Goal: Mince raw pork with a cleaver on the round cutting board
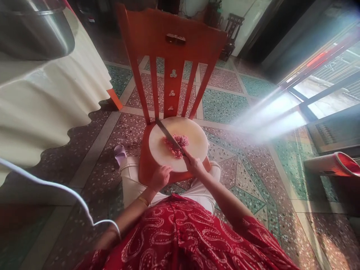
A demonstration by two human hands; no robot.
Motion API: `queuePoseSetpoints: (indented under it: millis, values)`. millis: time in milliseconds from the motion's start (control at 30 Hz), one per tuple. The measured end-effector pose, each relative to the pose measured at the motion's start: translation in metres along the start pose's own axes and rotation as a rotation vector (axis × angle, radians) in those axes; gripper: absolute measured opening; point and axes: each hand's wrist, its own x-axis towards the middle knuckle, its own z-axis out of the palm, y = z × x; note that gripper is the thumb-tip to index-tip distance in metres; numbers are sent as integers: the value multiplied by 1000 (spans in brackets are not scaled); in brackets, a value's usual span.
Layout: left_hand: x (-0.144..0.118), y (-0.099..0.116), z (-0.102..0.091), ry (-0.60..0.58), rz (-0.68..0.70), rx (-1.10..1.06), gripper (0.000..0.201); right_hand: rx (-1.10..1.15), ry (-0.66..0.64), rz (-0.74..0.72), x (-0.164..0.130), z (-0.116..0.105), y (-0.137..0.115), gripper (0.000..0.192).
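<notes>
A round pale cutting board [194,137] lies on the seat of an orange wooden chair [174,41]. A small heap of chopped pink meat [177,145] sits in the board's middle. My right hand [194,165] grips the handle of a long knife [167,133], whose blade lies across the meat and points up-left. My left hand [160,178] rests closed at the near edge of the board and the chair seat; whether it grips the edge is unclear.
A table with a cream cloth [47,101] and a metal bowl [33,28] stands at the left. A white cable [56,187] crosses the lower left. A red and white cylinder [334,165] lies on the terrazzo floor at the right. Bright window glare comes from the right.
</notes>
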Motion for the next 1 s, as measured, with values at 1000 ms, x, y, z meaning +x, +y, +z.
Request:
queuePoseSetpoints:
  millis: [1000]
  values:
    - [0,-2,5,2,4,8,30,-2,0,99,-1,-4,11,48]
